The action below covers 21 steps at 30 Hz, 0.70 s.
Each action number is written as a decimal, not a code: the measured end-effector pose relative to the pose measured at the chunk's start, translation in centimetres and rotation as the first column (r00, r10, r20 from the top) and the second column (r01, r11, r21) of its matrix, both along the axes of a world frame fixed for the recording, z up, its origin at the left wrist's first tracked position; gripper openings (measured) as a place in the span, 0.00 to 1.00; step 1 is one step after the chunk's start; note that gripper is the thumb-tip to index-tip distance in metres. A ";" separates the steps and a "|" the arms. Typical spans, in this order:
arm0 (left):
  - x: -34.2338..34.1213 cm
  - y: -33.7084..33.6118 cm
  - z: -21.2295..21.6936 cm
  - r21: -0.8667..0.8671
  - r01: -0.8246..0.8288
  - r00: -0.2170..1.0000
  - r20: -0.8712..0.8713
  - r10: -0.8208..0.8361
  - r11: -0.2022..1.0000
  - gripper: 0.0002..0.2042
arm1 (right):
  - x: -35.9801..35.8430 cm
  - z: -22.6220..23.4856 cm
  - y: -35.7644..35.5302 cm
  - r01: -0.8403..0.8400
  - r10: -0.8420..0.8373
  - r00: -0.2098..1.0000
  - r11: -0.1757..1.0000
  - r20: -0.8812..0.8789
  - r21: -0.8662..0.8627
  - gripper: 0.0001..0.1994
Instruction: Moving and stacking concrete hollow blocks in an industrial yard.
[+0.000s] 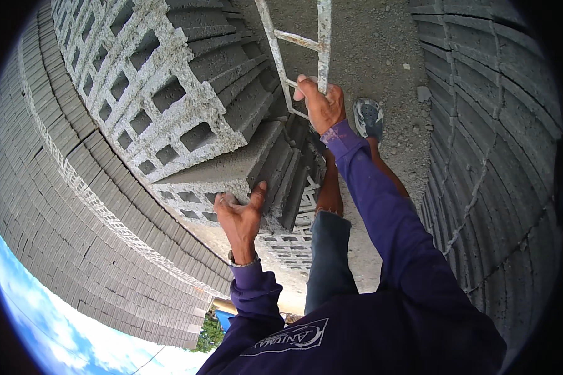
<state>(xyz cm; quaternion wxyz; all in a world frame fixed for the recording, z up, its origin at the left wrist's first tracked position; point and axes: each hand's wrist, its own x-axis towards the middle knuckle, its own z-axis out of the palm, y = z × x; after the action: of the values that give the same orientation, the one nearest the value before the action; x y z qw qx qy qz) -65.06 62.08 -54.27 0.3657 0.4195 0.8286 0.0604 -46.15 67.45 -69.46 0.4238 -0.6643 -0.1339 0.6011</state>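
My left hand is closed on the end of a grey hollow concrete block. Its thumb presses the block's upper side, while the other fingertips are hidden at the hollow end face. This block sits at an angle against the stacked hollow blocks beyond it. Farther off, my right hand wraps around one rail of a worn white metal frame with rungs, rusty in places. The frame's lower end is beside the block stack, partly hidden by my hand.
Long walls of stacked blocks rise on the left and on the right. Between them runs gravelly ground, where my shoe stands. More hollow blocks lie low beside my legs.
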 end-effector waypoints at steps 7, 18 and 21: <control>0.5 1.0 1.6 -0.129 0.417 0.873 -0.216 -0.436 0.899 0.31 | 5.8 4.9 -2.7 0.089 -0.081 0.995 0.987 0.065 -0.132 0.24; 3.1 11.5 -3.5 -0.097 0.475 0.746 -0.484 -0.458 0.875 0.39 | 6.6 10.7 -0.5 0.074 -0.077 0.997 0.994 -0.031 -0.084 0.21; 3.8 12.9 -4.4 -0.153 0.271 0.845 -0.435 -0.311 0.950 0.35 | 7.0 9.2 0.4 0.050 -0.049 0.999 0.996 0.012 -0.080 0.21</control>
<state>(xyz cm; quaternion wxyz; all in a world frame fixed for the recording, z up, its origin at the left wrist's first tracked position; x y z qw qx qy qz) -61.23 74.98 -58.69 0.1846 0.5266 0.8194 -0.1312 -39.14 67.87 -60.28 0.4106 -0.6870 -0.0953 0.5919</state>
